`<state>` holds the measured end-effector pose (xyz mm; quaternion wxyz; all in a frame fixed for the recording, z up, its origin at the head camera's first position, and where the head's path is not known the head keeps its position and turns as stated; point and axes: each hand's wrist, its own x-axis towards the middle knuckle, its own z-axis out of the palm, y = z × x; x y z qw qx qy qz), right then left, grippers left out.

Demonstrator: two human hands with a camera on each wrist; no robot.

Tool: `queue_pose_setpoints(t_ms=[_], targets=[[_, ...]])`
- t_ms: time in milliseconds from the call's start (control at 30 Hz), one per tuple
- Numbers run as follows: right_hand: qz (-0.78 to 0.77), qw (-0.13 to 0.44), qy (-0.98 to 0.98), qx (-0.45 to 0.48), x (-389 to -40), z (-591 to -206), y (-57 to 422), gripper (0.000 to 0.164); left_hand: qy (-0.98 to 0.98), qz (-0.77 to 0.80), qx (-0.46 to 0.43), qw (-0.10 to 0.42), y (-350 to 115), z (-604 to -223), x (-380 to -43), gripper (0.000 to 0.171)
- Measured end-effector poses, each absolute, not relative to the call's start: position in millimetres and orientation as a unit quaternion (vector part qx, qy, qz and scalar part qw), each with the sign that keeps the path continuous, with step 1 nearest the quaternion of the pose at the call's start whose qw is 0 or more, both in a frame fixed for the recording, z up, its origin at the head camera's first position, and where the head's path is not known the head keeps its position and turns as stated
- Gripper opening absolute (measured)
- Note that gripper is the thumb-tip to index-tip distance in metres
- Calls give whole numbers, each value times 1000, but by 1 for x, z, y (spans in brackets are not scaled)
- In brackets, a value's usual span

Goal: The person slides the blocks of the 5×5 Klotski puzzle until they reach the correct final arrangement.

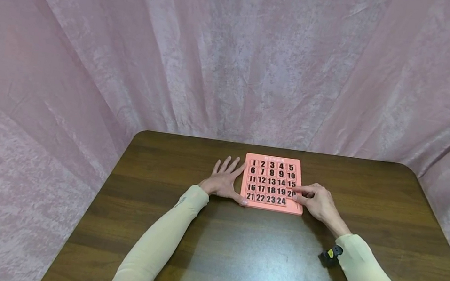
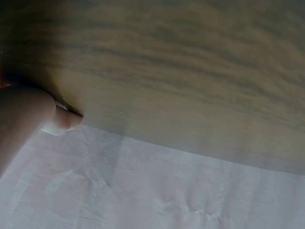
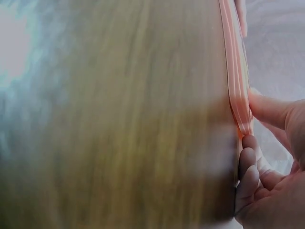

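Observation:
A pink number slide puzzle (image 1: 271, 207) lies flat on the table, its black-numbered tiles running in rows from 1 to 24. The left hand (image 1: 222, 183) is spread at the puzzle's left side, thumb at the near corner and index fingertip at the left edge. On the right side, the right hand (image 1: 319, 204) pinches the 20 tile (image 1: 291, 194) with thumb and index finger. That tile sits slightly lower than its row. In the right wrist view, the right hand's other fingers (image 3: 248, 183) curl beside the pink frame's edge (image 3: 233, 71). The left wrist view shows only part of the left hand (image 2: 28, 119).
The brown wooden table (image 1: 153, 164) has a glossy bright patch near its front. Pink velvet curtains (image 1: 236, 56) hang behind and around it. A small black device (image 1: 330, 256) is worn at the right wrist.

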<state>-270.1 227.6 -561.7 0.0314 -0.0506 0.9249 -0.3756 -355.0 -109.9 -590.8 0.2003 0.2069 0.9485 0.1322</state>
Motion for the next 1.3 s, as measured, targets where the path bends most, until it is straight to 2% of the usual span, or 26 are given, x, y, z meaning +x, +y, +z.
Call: queue_pose_setpoints(t_ms=[933, 1300], targets=[[-375, 14, 926, -49, -273, -565, 227, 32, 943, 158, 207, 207, -110, -584, -355, 143], [-378, 34, 924, -40, -271, -564, 227, 34, 934, 193, 210, 213, -111, -576, -345, 139]])
